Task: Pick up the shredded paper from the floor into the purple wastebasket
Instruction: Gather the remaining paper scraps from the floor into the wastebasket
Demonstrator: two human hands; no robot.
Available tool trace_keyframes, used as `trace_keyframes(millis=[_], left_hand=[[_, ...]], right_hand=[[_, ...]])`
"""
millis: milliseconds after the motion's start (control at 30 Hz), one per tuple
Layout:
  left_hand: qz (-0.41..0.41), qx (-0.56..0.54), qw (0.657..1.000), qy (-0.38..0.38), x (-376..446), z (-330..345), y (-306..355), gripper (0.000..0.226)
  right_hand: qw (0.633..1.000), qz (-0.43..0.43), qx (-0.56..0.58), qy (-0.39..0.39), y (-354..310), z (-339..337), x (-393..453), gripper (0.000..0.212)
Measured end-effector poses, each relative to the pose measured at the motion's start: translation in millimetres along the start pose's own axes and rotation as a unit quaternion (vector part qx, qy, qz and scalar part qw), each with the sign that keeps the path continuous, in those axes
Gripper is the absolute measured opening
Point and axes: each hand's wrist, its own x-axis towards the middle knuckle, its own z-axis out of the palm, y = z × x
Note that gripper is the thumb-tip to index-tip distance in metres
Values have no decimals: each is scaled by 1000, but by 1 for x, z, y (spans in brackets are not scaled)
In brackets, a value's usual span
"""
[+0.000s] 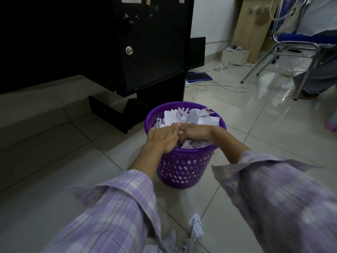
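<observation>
Looks like an office, prob a small back room. Black desk (91, 33) w/ a locked drawer unit, keyhole (129, 50) in its front. Steel-frame chair (295, 44) w/ blue seat at the far right edge of the tiled floor (255, 125). Power strip (221, 67) w/ red switch lit near the back wall, white cables (218, 84) trailing across the tiles. Blue keyboard (197, 77) lying on the floor just beside the desk's side panel. Purple wastebasket (184, 168) full of shredded paper (191, 116) – typical office waste, more scraps (196, 225) at the near edge of the floor.
</observation>
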Motion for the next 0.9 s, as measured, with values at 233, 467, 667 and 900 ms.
trace_keyframes(millis=[233,467,667,900], left_hand=[[-14,1,1000,-4,1,2,0,48],[-6,25,1000,3,6,2,-3,45],[-20,58,998,-14,10,3,-2,41],[49,-23,996,70,10,11,-11,40]], right_hand=[[960,-51,-249,115,8,11,-4,69],[970,-23,-222,96,-5,-1,-23,47],[937,66,-343,10,-5,6,-13,57],[939,118,-320,-54,-6,0,-9,56]])
